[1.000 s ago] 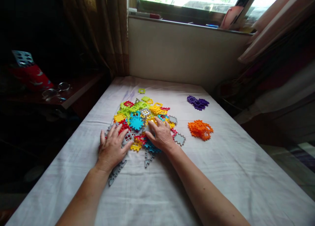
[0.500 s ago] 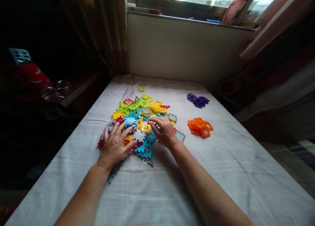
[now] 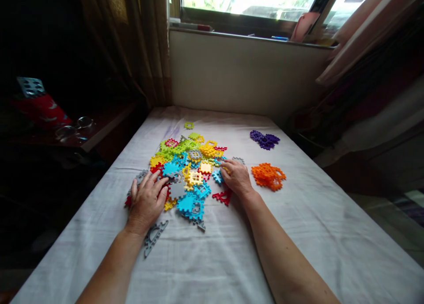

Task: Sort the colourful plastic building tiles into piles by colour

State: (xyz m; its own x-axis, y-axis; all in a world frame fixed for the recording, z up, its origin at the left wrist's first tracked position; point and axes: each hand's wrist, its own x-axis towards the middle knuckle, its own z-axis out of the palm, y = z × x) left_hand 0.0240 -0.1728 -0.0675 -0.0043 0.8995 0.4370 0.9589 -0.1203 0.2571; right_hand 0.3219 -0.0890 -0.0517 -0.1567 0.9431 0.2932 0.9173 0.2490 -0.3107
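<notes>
A pile of flat toothed plastic pieces in several colours lies on a white cloth. My left hand (image 3: 146, 201) rests on the pile's left edge, fingers spread over grey and red pieces. At the right edge, my right hand (image 3: 236, 176) has its fingers curled down over the pieces; whatever is under the fingertips is hidden. Between the hands lie a cream window piece (image 3: 195, 177), a grey square (image 3: 177, 190) and blue pieces (image 3: 187, 203). A red piece (image 3: 221, 197) sits just below my right hand. One grey arched piece (image 3: 155, 237) lies beside my left wrist.
Orange pieces (image 3: 268, 176) form a separate heap on the right, with purple pieces (image 3: 264, 139) behind them. A lone green piece (image 3: 188, 125) lies near the back. Glasses (image 3: 76, 127) and a red pouch (image 3: 46, 111) are on a side surface at the left.
My right hand has moved right, from the middle of the pile to its right edge, uncovering cream and blue pieces. My left hand has shifted slightly left. The camera view has tilted up a little.
</notes>
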